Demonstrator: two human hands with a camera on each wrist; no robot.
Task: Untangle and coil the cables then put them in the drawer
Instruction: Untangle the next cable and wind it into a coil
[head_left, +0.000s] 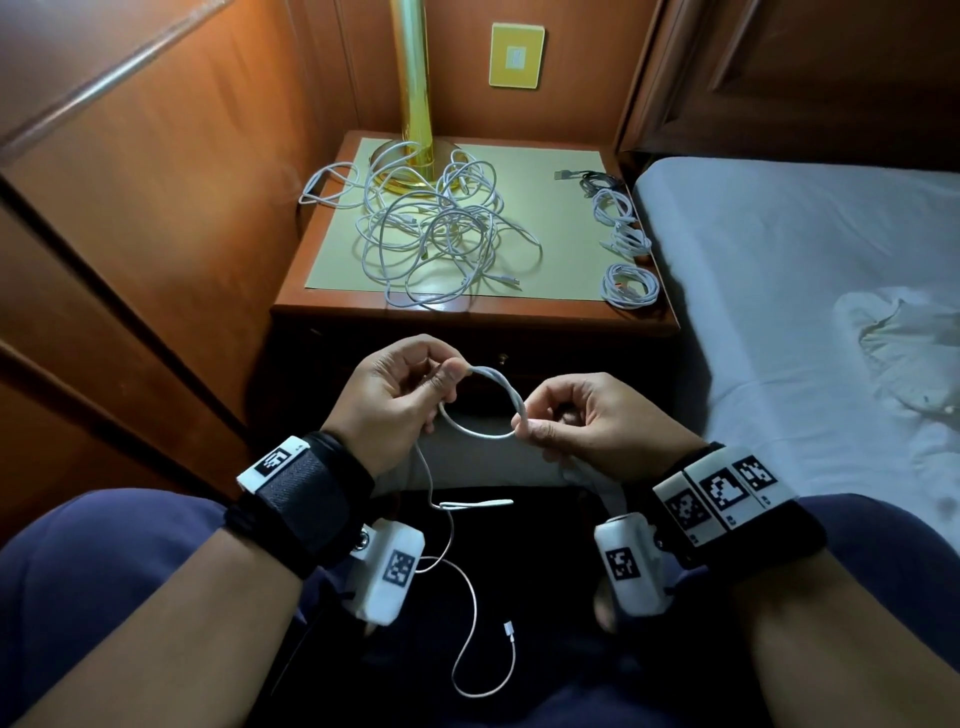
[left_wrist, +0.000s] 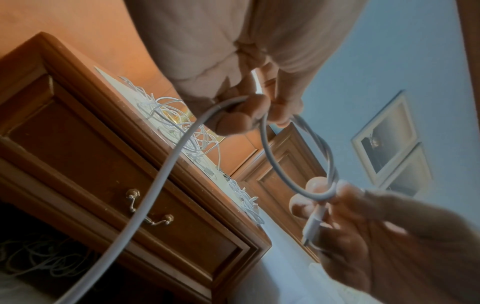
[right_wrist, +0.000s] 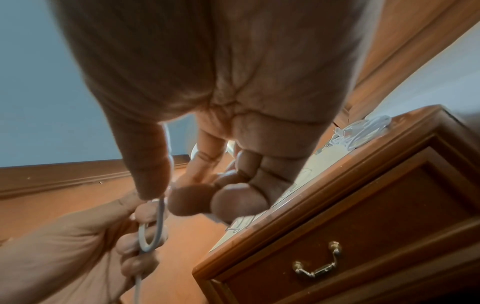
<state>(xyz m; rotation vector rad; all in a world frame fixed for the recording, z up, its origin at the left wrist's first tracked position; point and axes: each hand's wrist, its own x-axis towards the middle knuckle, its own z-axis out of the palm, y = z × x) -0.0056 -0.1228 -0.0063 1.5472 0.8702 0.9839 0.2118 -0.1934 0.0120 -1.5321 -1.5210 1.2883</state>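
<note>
Both hands hold one white cable (head_left: 488, 405) in front of the nightstand, wound into a small loop. My left hand (head_left: 400, 387) pinches the loop's upper left side. My right hand (head_left: 561, 415) pinches its lower right side, with a plug end (left_wrist: 313, 225) lying in the palm. The cable's loose tail (head_left: 467, 613) hangs down over my lap and ends in a small connector (head_left: 508, 630). A tangled heap of white cables (head_left: 436, 228) lies on the nightstand top (head_left: 561, 249). The drawer (right_wrist: 363, 236) with a brass handle (right_wrist: 317, 267) is closed.
A gold lamp base (head_left: 415, 150) stands at the back of the nightstand, partly ringed by cables. Several coiled white cables (head_left: 626, 260) and a dark cable (head_left: 597, 182) lie along its right edge. A bed (head_left: 805, 291) is on the right, wood panelling on the left.
</note>
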